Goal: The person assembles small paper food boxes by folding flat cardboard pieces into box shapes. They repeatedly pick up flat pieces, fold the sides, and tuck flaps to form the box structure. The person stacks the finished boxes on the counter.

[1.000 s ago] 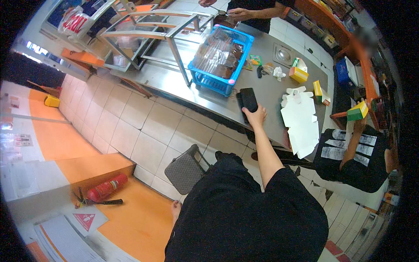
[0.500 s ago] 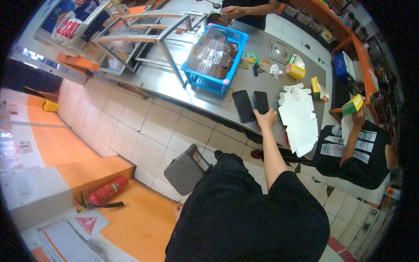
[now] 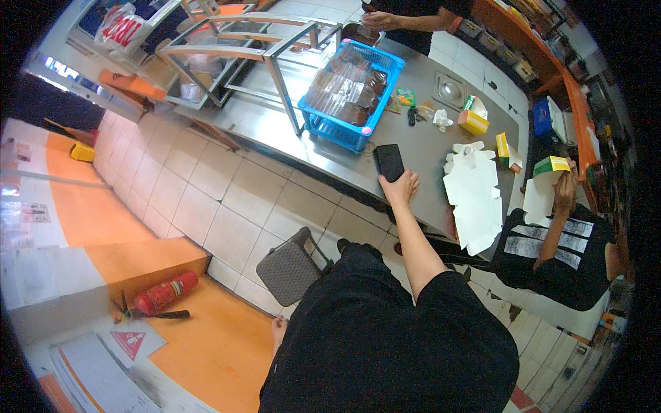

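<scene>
Blue basket (image 3: pixel 351 86), white cardboard sheets (image 3: pixel 474 201), red fire extinguisher (image 3: pixel 164 294).

A long stainless-steel counter (image 3: pixel 330 148) is bearing a blue plastic crate (image 3: pixel 351 93), a flat black phone (image 3: pixel 389 162) and flattened white cardboard boxes (image 3: pixel 475 203). Small yellow cartons (image 3: pixel 474 122) are standing farther along it.

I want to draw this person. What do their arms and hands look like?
The right arm is bare from a short black sleeve down to the right hand. No glove, watch or ring shows on it. The left hand is bare too, and only a bit of it peeks out beside the black clothes, so little more can be told.
</scene>
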`<state>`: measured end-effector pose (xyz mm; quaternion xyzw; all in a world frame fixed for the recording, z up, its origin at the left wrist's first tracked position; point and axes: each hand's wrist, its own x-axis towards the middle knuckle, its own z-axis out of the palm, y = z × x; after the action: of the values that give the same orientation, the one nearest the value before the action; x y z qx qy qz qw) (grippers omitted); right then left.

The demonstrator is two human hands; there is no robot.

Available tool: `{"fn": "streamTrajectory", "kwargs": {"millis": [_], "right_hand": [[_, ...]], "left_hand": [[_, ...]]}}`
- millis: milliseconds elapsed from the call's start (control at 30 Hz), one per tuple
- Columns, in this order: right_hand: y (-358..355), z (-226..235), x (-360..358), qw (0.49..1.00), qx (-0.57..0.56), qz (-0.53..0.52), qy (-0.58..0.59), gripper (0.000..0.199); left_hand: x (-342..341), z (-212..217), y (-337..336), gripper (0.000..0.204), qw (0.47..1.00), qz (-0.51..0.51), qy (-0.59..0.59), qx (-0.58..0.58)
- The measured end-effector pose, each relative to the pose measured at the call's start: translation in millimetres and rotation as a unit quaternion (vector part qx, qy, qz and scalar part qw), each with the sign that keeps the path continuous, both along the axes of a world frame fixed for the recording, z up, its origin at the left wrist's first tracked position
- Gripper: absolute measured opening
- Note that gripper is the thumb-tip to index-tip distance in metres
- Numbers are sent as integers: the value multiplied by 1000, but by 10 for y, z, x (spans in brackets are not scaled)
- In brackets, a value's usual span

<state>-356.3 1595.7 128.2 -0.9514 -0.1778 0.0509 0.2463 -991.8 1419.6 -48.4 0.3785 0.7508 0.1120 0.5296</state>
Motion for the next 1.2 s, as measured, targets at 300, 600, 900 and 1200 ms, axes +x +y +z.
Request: {"fn": "streamTrajectory", "kwargs": {"millis": [300, 600, 900, 1200], "right_hand": [[1, -27, -22, 1000, -24, 7, 1, 89], [178, 108, -9, 996, -31, 78, -33, 109], [207, 164, 84, 992, -95, 81, 34, 99], [-125, 2, -256, 968, 159, 105, 166, 99]], "left_hand": [[-77, -175, -249, 43, 998, 8, -43, 55], [17, -177, -201, 43, 1000, 12, -16, -11], [123, -5, -159, 46, 998, 46, -22, -47], [593, 923, 419, 44, 989, 91, -112, 10]]}}
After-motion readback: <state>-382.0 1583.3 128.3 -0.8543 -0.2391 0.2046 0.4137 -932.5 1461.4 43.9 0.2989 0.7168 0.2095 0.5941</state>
